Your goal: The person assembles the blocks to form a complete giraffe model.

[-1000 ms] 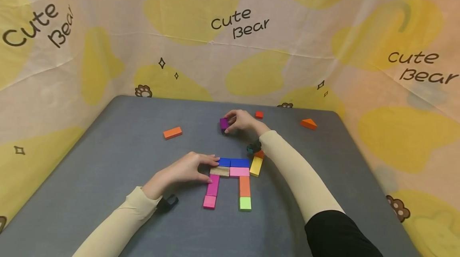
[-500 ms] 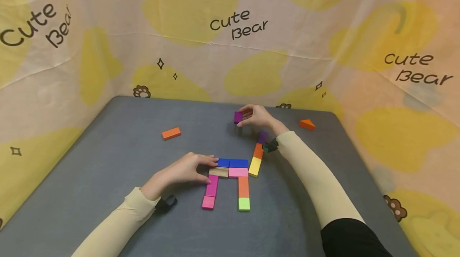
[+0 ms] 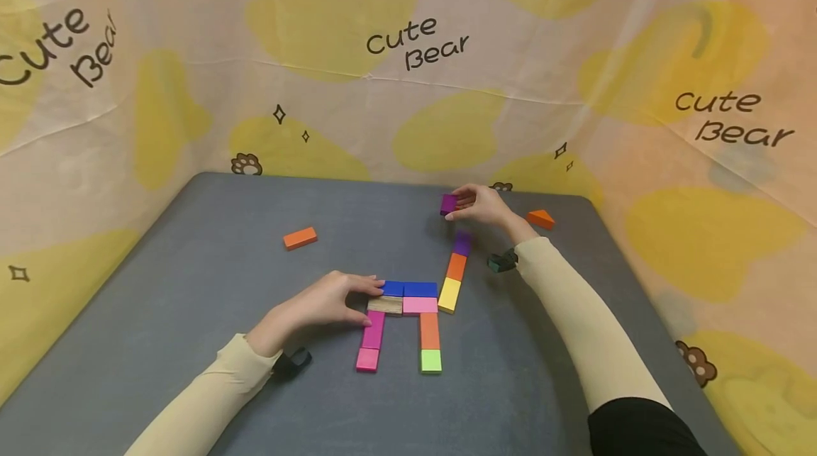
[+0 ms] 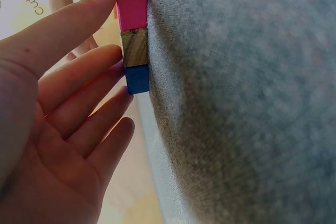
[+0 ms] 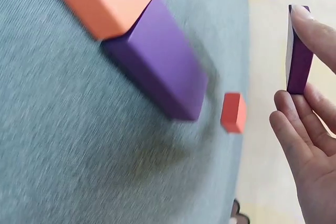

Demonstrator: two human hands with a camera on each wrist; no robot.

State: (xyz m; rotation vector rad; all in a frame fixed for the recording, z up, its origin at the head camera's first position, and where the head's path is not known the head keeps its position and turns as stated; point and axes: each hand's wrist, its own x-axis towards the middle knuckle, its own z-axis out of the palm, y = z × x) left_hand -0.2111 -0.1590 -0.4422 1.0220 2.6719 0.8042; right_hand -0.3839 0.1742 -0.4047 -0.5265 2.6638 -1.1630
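Between thumb and fingertips of my right hand (image 3: 481,208) is a dark purple block (image 3: 448,205), pinched upright at the far side of the table. Close below it ends a slanting row of a violet block (image 3: 462,244), an orange block (image 3: 456,267) and a yellow block (image 3: 449,296). My left hand (image 3: 322,306) rests its fingertips at the left ends of a flat block figure. There its thumb touches a magenta block (image 4: 132,1), with fingers at the wood-grain block (image 4: 135,47) and a blue block (image 4: 138,80). Its fingers are loosely extended.
An orange block (image 3: 300,238) lies at back left, an orange triangular block (image 3: 541,219) at back right. A red block (image 5: 233,113) sits beyond the violet one. A pink block (image 3: 419,306) and a green block (image 3: 430,362) belong to the figure. Patterned cloth (image 3: 319,30) encloses the table.
My right hand has moved to the right with the purple block, passing in front of the small red block and uncovering the violet end of the slanting row. The left hand stays in place.
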